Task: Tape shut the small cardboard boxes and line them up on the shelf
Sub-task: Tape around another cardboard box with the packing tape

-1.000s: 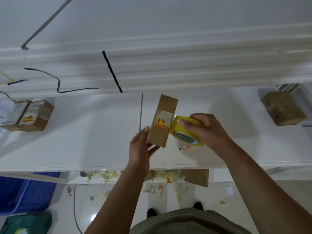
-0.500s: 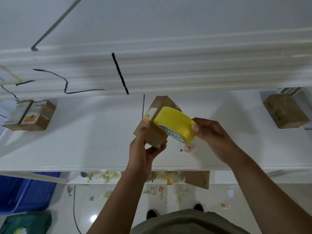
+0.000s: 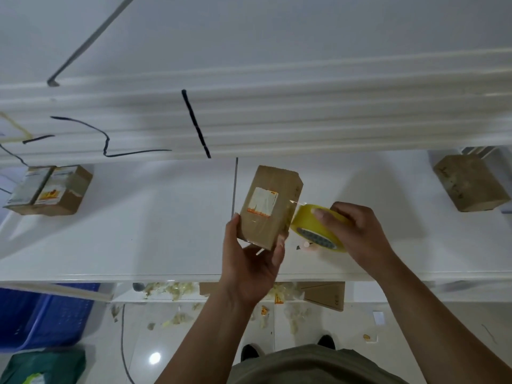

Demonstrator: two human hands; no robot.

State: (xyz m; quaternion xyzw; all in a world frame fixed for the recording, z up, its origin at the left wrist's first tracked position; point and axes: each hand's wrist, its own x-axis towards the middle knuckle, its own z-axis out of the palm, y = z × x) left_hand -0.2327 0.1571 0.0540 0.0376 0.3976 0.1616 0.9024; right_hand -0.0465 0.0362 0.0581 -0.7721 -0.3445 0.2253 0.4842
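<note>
A small brown cardboard box point(image 3: 266, 212) with a white and orange label stands upright above the white shelf point(image 3: 155, 234), gripped at its lower end by my left hand point(image 3: 249, 261). My right hand point(image 3: 357, 231) holds a yellow tape roll point(image 3: 313, 231) against the box's right side. A short strip of tape runs from the roll onto the box. A taped box point(image 3: 48, 191) lies on the shelf at the far left. Another brown box point(image 3: 471, 185) rests on it at the far right.
A small pinkish object point(image 3: 306, 245) lies on the shelf under the tape roll. Below the shelf's front edge, flat cardboard point(image 3: 325, 295) and scraps of tape lie on the floor. A blue crate point(image 3: 47, 317) and a green bag point(image 3: 44, 367) sit at the lower left.
The box has been turned so its labelled face points at me. The tape roll has moved from in front of the box down to its right side.
</note>
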